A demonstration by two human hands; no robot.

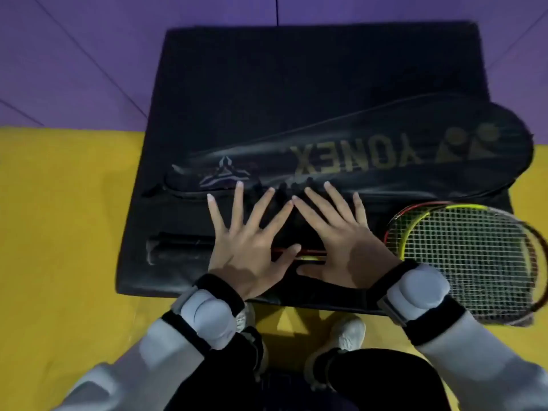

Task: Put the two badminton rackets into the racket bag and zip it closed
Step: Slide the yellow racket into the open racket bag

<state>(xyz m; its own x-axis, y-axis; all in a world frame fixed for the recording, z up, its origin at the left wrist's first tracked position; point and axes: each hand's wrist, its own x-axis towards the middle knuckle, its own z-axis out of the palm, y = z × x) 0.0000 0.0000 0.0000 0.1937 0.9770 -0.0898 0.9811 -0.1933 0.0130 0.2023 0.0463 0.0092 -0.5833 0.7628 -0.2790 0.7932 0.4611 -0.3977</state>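
Observation:
A black racket bag (370, 161) with gold lettering lies flat across a black mat (296, 69), its wide end to the right. Two rackets lie stacked in front of it, heads to the right: a yellow-framed racket (462, 250) on top of a red-framed racket (536, 247). Their dark grips (178, 247) point left. My left hand (252, 247) and my right hand (341, 241) are spread flat, fingers apart, above the racket shafts, holding nothing. The hands hide the shafts' middle.
The mat rests on a floor that is yellow (59, 232) near me and purple (89, 54) farther away. My knees and white shoes (347, 333) are just below the mat's near edge. The racket heads overhang the mat's right edge.

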